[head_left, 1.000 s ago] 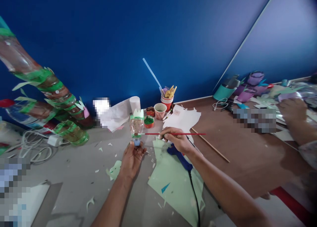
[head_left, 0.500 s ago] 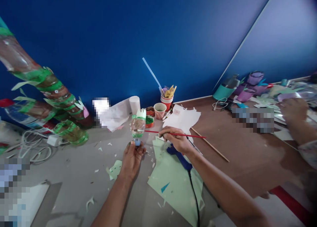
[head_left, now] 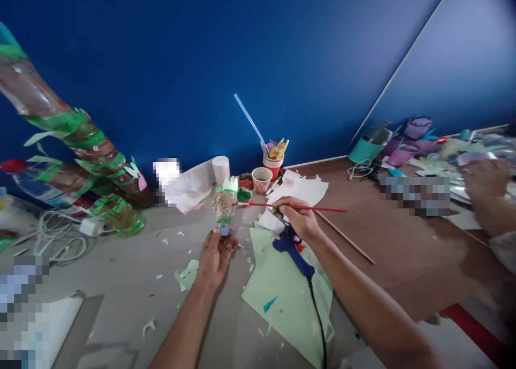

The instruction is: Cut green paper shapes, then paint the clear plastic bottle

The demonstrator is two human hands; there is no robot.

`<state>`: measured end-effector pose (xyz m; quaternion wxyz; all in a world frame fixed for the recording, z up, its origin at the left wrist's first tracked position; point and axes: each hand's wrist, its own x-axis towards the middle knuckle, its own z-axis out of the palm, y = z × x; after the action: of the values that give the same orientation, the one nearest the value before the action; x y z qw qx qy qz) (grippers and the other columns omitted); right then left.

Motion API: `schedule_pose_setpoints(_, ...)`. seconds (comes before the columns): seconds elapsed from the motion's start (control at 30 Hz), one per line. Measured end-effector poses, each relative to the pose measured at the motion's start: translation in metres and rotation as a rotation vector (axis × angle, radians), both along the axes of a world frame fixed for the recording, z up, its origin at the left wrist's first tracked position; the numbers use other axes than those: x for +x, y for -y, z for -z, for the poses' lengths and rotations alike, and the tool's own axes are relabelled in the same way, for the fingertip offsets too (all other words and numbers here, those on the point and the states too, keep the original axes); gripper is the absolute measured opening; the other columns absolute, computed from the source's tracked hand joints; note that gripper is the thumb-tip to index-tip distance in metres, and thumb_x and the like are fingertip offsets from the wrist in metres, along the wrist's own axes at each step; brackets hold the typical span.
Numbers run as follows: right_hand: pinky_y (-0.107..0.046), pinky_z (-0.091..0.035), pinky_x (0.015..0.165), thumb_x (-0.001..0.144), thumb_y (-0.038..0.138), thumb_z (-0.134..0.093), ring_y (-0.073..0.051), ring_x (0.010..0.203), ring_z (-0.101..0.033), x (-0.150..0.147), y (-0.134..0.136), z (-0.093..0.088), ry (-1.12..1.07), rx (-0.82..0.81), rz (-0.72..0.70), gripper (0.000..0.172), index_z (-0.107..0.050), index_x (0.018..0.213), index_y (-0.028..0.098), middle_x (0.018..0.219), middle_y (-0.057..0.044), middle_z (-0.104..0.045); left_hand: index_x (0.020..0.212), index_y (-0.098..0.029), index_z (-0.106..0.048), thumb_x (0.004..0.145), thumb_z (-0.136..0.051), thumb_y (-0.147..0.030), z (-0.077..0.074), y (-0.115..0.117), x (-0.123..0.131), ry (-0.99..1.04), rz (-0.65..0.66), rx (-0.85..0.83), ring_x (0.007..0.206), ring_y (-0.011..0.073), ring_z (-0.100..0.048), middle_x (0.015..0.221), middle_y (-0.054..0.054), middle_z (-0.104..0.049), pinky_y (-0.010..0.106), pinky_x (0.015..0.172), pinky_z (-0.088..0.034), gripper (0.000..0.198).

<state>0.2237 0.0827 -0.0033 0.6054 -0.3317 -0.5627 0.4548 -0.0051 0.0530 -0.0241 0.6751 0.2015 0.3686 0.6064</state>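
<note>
My left hand (head_left: 217, 256) grips a small plastic bottle (head_left: 224, 205) by its blue cap, which points down. The bottle's clear wall carries green bands, and white pointed petals stand at its upper end. A red-handled paintbrush (head_left: 318, 209) is held level in my right hand (head_left: 296, 216), fingers closed round the handle. Its tip is beside the bottle's right side, close to a small dish of green paint (head_left: 244, 195); I cannot tell whether it touches either. Behind are a dish of brown paint (head_left: 245, 180) and a paper cup (head_left: 262, 181).
A blue glue gun (head_left: 296, 253) with a black cord lies on green paper (head_left: 282, 299). A wooden stick (head_left: 346, 237) rests on the brown surface. Painted joined bottles (head_left: 84, 138) lean at left near white cables (head_left: 60, 240). Another person's hand (head_left: 486, 183) is at far right.
My right hand has moved right and slightly up with the paintbrush, drawing its tip from the bottle's front to its right side. My left hand keeps the bottle in nearly the same place.
</note>
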Motion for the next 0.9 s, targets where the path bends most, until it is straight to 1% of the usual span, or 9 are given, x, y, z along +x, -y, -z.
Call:
schedule_pose_setpoints(0.1, -0.027, -0.041, 0.057, 0.081, 0.021, -0.062, -0.013, 0.061, -0.054, -0.0004, -0.0019, 0.0038, -0.053, -0.022, -0.007, 0.014, -0.074, 0.087, 0.019, 0.073, -0.003, -0.067, 0.067, -0.015, -0.059, 0.066, -0.079, -0.037, -0.0010, 0.0002, -0.0001, 0.012, 0.026, -0.011, 0.047, 0.0051, -0.048, 0.068, 0.002, -0.067, 0.031, 0.067, -0.057, 0.031)
schedule_pose_setpoints(0.23, -0.027, -0.040, 0.056, 0.080, 0.021, -0.063, -0.013, 0.060, -0.053, -0.0039, -0.0011, 0.0037, -0.090, -0.036, -0.027, 0.013, -0.073, 0.086, 0.018, 0.072, -0.003, -0.066, 0.068, -0.015, -0.059, 0.069, -0.078, -0.037, -0.0009, 0.0011, 0.0004, 0.024, 0.048, -0.031, 0.047, 0.0061, -0.049, 0.068, 0.002, -0.066, 0.031, 0.067, -0.057, 0.029)
schedule_pose_setpoints(0.47, -0.027, -0.040, 0.056, 0.077, 0.022, -0.064, -0.013, 0.057, -0.053, -0.0036, -0.0040, 0.0017, -0.208, -0.087, 0.012, 0.010, -0.072, 0.080, 0.018, 0.066, -0.002, -0.065, 0.068, -0.013, -0.059, 0.078, -0.070, -0.032, 0.0001, 0.0013, -0.0023, 0.120, 0.114, -0.055, 0.046, 0.0048, -0.047, 0.070, 0.001, -0.063, 0.030, 0.069, -0.058, 0.024)
schedule_pose_setpoints(0.67, -0.028, -0.040, 0.056, 0.077, 0.025, -0.066, -0.013, 0.058, -0.052, -0.0086, -0.0004, 0.0024, -0.167, -0.096, -0.068, 0.013, -0.074, 0.085, 0.018, 0.072, -0.003, -0.067, 0.070, -0.012, -0.060, 0.087, -0.060, -0.028, -0.0013, 0.0010, -0.0037, 0.180, 0.124, -0.094, 0.045, 0.0041, -0.043, 0.070, 0.001, -0.061, 0.030, 0.070, -0.059, 0.023)
schedule_pose_setpoints(0.77, -0.028, -0.042, 0.057, 0.077, 0.027, -0.067, -0.013, 0.059, -0.052, -0.0091, 0.0009, 0.0027, -0.143, -0.091, -0.073, 0.015, -0.074, 0.085, 0.017, 0.074, -0.004, -0.068, 0.070, -0.012, -0.060, 0.088, -0.058, -0.028, -0.0019, 0.0013, -0.0038, 0.200, 0.140, -0.101, 0.045, 0.0044, -0.042, 0.070, 0.001, -0.061, 0.031, 0.070, -0.059, 0.024)
schedule_pose_setpoints(0.9, -0.029, -0.042, 0.057, 0.078, 0.027, -0.066, -0.014, 0.060, -0.054, -0.0094, 0.0018, 0.0010, -0.115, -0.096, -0.092, 0.013, -0.074, 0.083, 0.017, 0.070, -0.004, -0.067, 0.071, -0.012, -0.060, 0.087, -0.059, -0.029, -0.0021, 0.0016, -0.0037, 0.209, 0.174, -0.109, 0.046, 0.0044, -0.043, 0.070, 0.001, -0.060, 0.030, 0.070, -0.058, 0.024)
